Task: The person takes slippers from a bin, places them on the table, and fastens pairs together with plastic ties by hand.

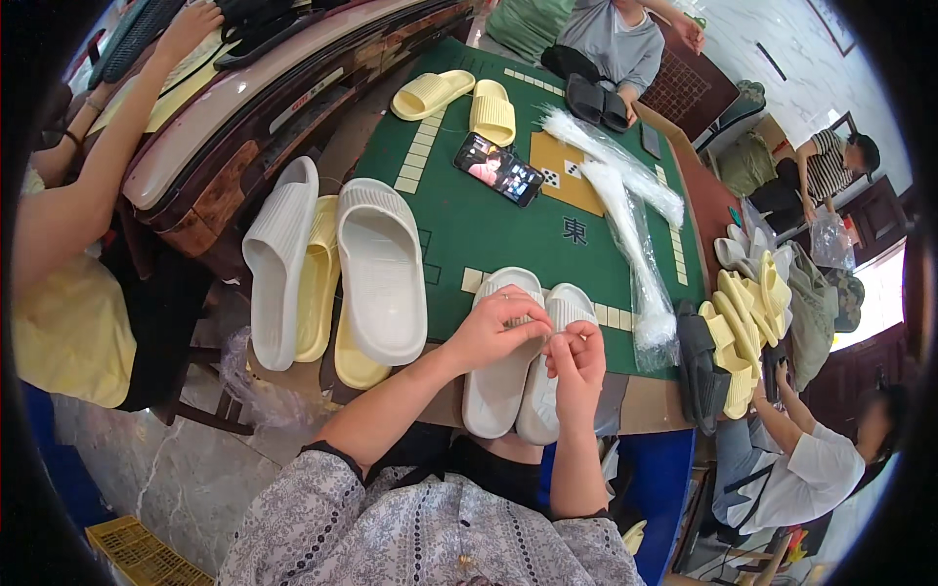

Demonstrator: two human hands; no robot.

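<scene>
A pair of pale grey slide slippers stands side by side at the table's near edge: the left slipper (491,396) and the right slipper (537,408). Over their straps, my left hand (493,332) and my right hand (579,366) come close together, fingertips pinched. Whatever lies between the fingertips is too small to make out. Left of my hands, a larger pale grey slide (383,283) rests on a yellow one (360,363). Beside it, another grey slide (280,264) leans next to a yellow slide (320,278).
On the green table mat (489,234) lie a lit phone (498,169), clear bags of thin white strands (630,249), yellow slides (435,94) and black slides (593,102). Black and yellow slippers (728,356) pile along the right edge. Other people work around the table.
</scene>
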